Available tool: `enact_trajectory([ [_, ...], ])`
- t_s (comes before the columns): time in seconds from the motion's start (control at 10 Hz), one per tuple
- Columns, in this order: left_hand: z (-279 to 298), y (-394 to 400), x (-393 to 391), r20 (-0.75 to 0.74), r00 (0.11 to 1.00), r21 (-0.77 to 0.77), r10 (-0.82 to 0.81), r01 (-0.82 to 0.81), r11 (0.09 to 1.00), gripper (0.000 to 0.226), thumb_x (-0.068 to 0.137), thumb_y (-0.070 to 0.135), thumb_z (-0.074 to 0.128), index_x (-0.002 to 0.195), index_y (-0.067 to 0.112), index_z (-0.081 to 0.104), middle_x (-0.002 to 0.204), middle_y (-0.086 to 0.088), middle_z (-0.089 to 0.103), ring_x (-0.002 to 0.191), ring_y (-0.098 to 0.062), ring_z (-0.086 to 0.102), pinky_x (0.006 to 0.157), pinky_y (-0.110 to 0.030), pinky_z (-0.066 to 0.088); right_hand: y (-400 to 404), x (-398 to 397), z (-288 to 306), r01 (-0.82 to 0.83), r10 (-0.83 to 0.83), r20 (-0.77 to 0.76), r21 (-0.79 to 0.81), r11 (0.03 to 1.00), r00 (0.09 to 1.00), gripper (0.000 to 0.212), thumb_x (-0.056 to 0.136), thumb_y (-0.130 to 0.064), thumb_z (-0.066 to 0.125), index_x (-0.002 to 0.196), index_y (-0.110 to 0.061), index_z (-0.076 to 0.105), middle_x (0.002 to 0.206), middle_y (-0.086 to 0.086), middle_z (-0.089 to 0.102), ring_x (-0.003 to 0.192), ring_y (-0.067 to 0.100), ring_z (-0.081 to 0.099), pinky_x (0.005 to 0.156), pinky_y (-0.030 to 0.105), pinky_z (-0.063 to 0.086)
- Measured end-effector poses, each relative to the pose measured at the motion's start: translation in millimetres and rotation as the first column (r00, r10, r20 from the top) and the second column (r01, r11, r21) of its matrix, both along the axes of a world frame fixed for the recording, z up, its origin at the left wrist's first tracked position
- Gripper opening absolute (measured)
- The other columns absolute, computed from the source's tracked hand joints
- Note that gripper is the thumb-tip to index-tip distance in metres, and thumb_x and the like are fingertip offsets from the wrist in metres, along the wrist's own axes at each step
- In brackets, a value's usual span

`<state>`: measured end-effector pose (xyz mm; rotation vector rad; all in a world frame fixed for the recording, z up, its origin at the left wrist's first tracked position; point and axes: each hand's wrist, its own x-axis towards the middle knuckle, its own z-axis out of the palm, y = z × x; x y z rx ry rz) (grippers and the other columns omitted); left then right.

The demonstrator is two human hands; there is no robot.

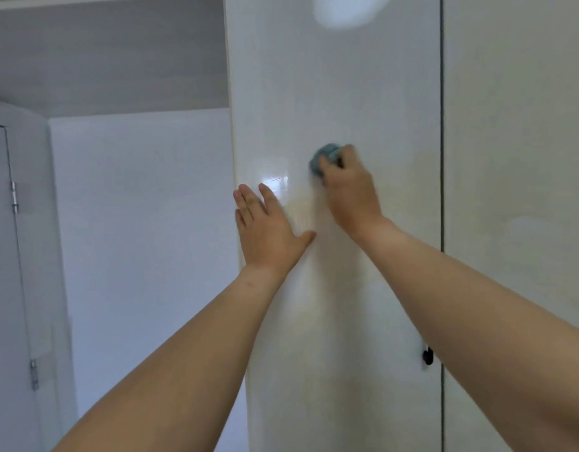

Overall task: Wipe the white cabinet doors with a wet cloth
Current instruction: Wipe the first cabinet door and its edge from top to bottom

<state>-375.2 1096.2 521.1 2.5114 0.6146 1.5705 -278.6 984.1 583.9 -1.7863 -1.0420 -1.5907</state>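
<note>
At centre of view, cloth (325,158): teal, bunched small, pressed against the glossy face of the left cabinet door (347,93); only its upper edge shows past the fingers, blurred.

Right hand (350,187): closed over the cloth, fingers curled round the wad, palm pushing it into the panel; likely gripped tight so the wet wad does not slip while rubbing.

Left hand (268,230): at 8 o'clock from the cloth, just beside it, flat on the same door with fingers spread and thumb out toward 3 o'clock; empty. Probably braced there to steady the door near its free edge against the wiping push.

Door surface: sheen and a bright window reflection (276,182) between the hands, at 9 o'clock from the cloth; cannot tell wet from dry.

Dark seam (441,125): vertical, at 3 o'clock from the cloth, parting this door from the right cabinet door (516,141), untouched by either hand.

Black knob (427,356): at 5 o'clock, low by the seam, partly behind the right forearm.

Outward at 9 o'clock: plain wall (141,239), then a room door with hinges (14,197).

Progress, judged: mid-wipe on the first panel; lower area and second door seemingly remain.
</note>
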Motion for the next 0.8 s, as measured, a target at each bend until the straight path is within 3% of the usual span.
enact_trajectory([
  [0.1, 0, -6, 6, -0.007, 1.0, -0.02, 0.022, -0.023, 1.0, 0.135, 0.07, 0.072, 0.071, 0.156, 0.001, -0.005, 0.159, -0.033, -0.013, 0.149, -0.043, -0.018, 0.124, -0.05, -0.001, -31, 16, -4, 0.045, -0.026, 0.164, -0.11, 0.993, 0.986, 0.022, 0.099, -0.018, 0.046, 0.116, -0.009, 0.058, 0.106, 0.013, 0.051, 0.082, 0.027, 0.05, 0.065, 0.03, 0.037],
  [0.2, 0, -8, 10, -0.003, 0.998, -0.015, 0.055, -0.056, 0.998, 0.136, 0.07, 0.073, 0.071, 0.156, 0.0, -0.005, 0.159, -0.035, -0.013, 0.149, -0.045, -0.017, 0.124, -0.051, -0.001, -88, 55, -1, 0.153, -0.129, -0.095, 0.327, 0.933, 0.987, 0.021, 0.098, -0.023, 0.048, 0.113, -0.013, 0.059, 0.107, 0.008, 0.053, 0.092, 0.026, 0.053, 0.069, 0.027, 0.034],
  [0.3, -1, -8, 11, 0.008, 0.998, -0.01, 0.063, -0.063, 0.998, 0.136, 0.07, 0.074, 0.071, 0.156, 0.0, -0.004, 0.159, -0.035, -0.012, 0.149, -0.044, -0.017, 0.124, -0.051, 0.0, -98, 59, -14, 0.152, -0.021, -0.271, 0.472, 0.868, 0.962, 0.031, 0.098, -0.026, 0.042, 0.121, -0.013, 0.057, 0.107, -0.003, 0.044, 0.095, 0.02, 0.05, 0.073, 0.022, 0.031],
  [0.4, -3, -7, 12, 0.017, 0.998, -0.015, 0.054, -0.053, 0.998, 0.136, 0.069, 0.074, 0.071, 0.156, 0.001, -0.004, 0.159, -0.034, -0.012, 0.149, -0.044, -0.017, 0.124, -0.05, 0.0, -66, 35, -32, 0.054, -0.012, -0.13, 0.326, 0.944, 0.991, 0.014, 0.097, -0.018, 0.05, 0.104, -0.016, 0.061, 0.104, 0.006, 0.054, 0.086, 0.023, 0.052, 0.07, 0.027, 0.039],
  [0.5, -5, 0, 8, 0.024, 0.999, 0.001, 0.03, -0.03, 1.0, 0.135, 0.068, 0.073, 0.072, 0.156, 0.003, -0.003, 0.161, -0.031, -0.011, 0.15, -0.041, -0.015, 0.124, -0.047, 0.0, -56, 30, -44, 0.06, -0.061, 0.082, 0.014, 0.998, 0.995, 0.01, 0.092, -0.008, 0.058, 0.102, -0.008, 0.062, 0.098, 0.011, 0.053, 0.076, 0.027, 0.051, 0.061, 0.033, 0.048],
  [0.6, -12, 12, -3, 0.054, 0.998, 0.045, -0.038, 0.036, 0.998, 0.129, 0.072, 0.064, 0.076, 0.157, 0.003, 0.001, 0.164, -0.025, -0.004, 0.152, -0.037, -0.01, 0.124, -0.041, 0.002, -70, 33, -38, 0.076, -0.037, -0.125, 0.32, 0.944, 0.991, 0.019, 0.092, -0.013, 0.049, 0.105, -0.006, 0.061, 0.105, 0.015, 0.051, 0.076, 0.03, 0.053, 0.06, 0.032, 0.044],
  [0.7, -23, 30, -17, 0.066, 0.997, 0.071, -0.05, 0.045, 0.996, 0.122, 0.075, 0.055, 0.079, 0.157, 0.002, 0.005, 0.166, -0.019, 0.0, 0.154, -0.03, -0.005, 0.125, -0.038, 0.007, -50, 16, -41, 0.088, 0.011, -0.222, 0.429, 0.899, 0.975, 0.024, 0.089, -0.006, 0.05, 0.112, -0.007, 0.059, 0.109, 0.015, 0.049, 0.078, 0.028, 0.051, 0.061, 0.033, 0.043],
  [0.8, -37, 47, -26, -0.005, 0.997, 0.048, -0.083, 0.083, 0.995, 0.121, 0.077, 0.051, 0.079, 0.157, 0.003, 0.002, 0.167, -0.012, -0.004, 0.154, -0.024, -0.004, 0.125, -0.036, 0.012, -1, -10, -48, -0.038, 0.057, -0.102, 0.18, 0.983, 0.993, 0.019, 0.092, -0.01, 0.051, 0.108, -0.009, 0.059, 0.11, 0.013, 0.05, 0.083, 0.03, 0.053, 0.064, 0.031, 0.045],
])
